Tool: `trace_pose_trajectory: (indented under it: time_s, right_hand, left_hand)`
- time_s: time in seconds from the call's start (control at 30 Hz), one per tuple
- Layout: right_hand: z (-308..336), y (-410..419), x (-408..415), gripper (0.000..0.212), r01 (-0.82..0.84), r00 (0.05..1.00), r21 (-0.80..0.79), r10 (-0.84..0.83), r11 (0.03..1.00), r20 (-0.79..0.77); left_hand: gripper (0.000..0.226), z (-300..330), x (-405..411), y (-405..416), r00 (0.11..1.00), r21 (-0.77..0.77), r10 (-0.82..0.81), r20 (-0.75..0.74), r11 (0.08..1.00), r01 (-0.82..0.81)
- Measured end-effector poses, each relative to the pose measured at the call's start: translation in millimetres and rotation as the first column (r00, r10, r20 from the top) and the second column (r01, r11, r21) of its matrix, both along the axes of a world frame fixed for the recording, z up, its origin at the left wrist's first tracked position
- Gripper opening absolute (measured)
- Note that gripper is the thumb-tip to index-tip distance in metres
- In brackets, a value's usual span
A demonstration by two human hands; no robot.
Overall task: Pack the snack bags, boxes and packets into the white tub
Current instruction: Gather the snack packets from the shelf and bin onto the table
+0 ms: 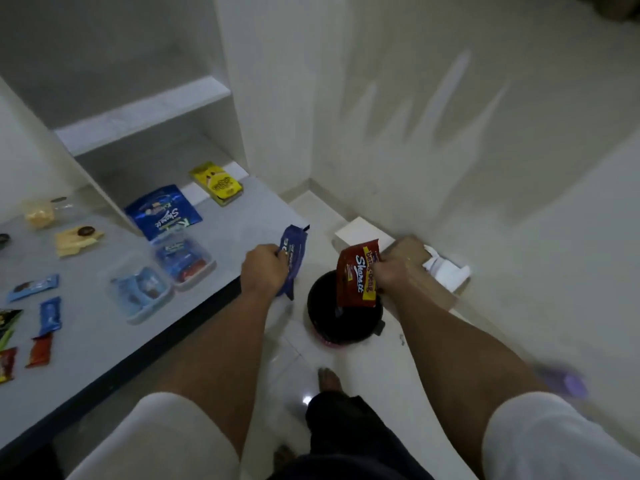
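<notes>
My left hand [265, 271] grips a dark blue snack bag [292, 259] just past the grey table's right corner. My right hand [393, 271] holds a red snack bag [356, 275] hanging over a round black bin [343, 318] on the floor. On the table [221, 237] lie a large blue bag [163, 212], a yellow box [216, 183], two clear tubs [183, 259] [140, 294] holding blue packets, and several small packets [50, 315] at the left edge. No white tub can be made out with certainty.
A brown cardboard box [420, 271] and white paper [446, 268] sit on the floor behind the bin. White shelves [145, 112] stand behind the table, a wall to the right. A purple object [568, 381] lies on the floor. My foot [329, 377] is below the bin.
</notes>
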State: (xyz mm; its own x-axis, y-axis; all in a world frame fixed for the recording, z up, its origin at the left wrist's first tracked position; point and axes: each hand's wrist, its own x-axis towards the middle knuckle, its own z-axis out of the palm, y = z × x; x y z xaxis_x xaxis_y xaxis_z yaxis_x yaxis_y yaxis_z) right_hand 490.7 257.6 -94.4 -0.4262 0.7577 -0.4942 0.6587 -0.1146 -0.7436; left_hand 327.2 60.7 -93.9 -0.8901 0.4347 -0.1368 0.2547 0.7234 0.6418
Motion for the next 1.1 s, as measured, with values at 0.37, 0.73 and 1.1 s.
trace_pose_trajectory:
  time_s: [0.37,0.73,1.1]
  right_hand:
    - [-123,62,25,0.02,-0.079,0.966,-0.163,0.116,0.983,0.232]
    - [-179,125,-16,0.017,-0.213,0.895,-0.237,0.286,0.948,0.343]
    - [-173,148,-51,0.026,-0.403,0.834,-0.193,0.446,0.895,0.326]
  left_hand:
    - [0.039,-111,25,94,0.939,-0.208,-0.06,0.34,0.968,0.138]
    - [0.033,-162,14,182,0.833,-0.22,-0.014,0.554,0.962,0.162]
    - [0.019,-116,-12,160,0.804,-0.322,0.033,0.594,0.925,0.201]
